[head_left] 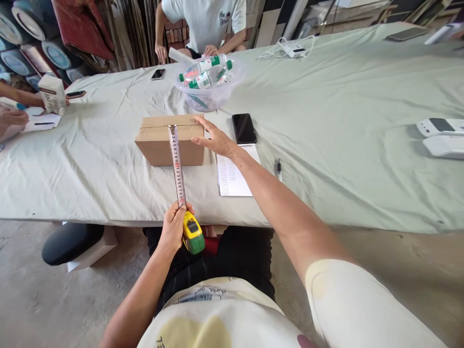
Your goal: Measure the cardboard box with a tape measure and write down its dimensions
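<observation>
From where I stand, I see a clear plastic bowl beyond the right hand, and inside it there are bottles with green caps. Just to the right of this hand lies a black phone. A pen lies further to its right. To the left of the left hand, and lower, there is a black stool.
</observation>
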Tool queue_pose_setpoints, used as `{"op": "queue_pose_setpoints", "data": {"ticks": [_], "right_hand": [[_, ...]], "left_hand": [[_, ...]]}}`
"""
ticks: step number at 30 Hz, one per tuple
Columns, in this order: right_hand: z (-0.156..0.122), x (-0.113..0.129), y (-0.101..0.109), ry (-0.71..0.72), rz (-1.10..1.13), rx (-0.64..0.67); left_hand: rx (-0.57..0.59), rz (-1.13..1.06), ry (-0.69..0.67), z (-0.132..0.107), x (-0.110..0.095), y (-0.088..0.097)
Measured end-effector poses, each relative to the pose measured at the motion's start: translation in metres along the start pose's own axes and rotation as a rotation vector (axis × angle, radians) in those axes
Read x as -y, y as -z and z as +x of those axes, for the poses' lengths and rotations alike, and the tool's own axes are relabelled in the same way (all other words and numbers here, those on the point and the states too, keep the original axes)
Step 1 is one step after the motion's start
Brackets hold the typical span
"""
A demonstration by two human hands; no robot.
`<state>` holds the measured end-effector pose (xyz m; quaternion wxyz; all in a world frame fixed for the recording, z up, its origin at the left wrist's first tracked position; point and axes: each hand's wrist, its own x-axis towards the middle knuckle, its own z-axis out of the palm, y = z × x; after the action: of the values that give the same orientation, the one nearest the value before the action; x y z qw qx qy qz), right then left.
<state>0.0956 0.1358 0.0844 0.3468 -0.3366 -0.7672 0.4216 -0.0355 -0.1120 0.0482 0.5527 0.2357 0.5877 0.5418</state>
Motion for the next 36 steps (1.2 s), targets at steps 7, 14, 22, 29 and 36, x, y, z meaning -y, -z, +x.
{"op": "queue_pose_setpoints", "data": {"ticks": [7,14,22,29,36], "right_hand": [[-0.045,-0.026,0.036,-0.005,-0.082,-0.234],[-0.159,-0.085,0.102,-0.347,-0.735,-0.28],[-0.207,-0.105,0.103,-0.321,-0.735,-0.284],[-0.207,-0.112,0.104,-0.289,-0.749,-0.289],[-0.207,-0.11,0.101,-0.278,-0.78,-0.298]], "left_hand": [[0.088,-0.061,0.006,0.018,-0.007,-0.001],[0.364,-0.073,0.112,0.048,-0.02,-0.02],[0.643,-0.257,0.278,0.084,-0.006,-0.069],[0.645,-0.291,0.286,0.077,-0.003,-0.064],[0.622,-0.285,0.288,0.076,-0.004,-0.066]]}}
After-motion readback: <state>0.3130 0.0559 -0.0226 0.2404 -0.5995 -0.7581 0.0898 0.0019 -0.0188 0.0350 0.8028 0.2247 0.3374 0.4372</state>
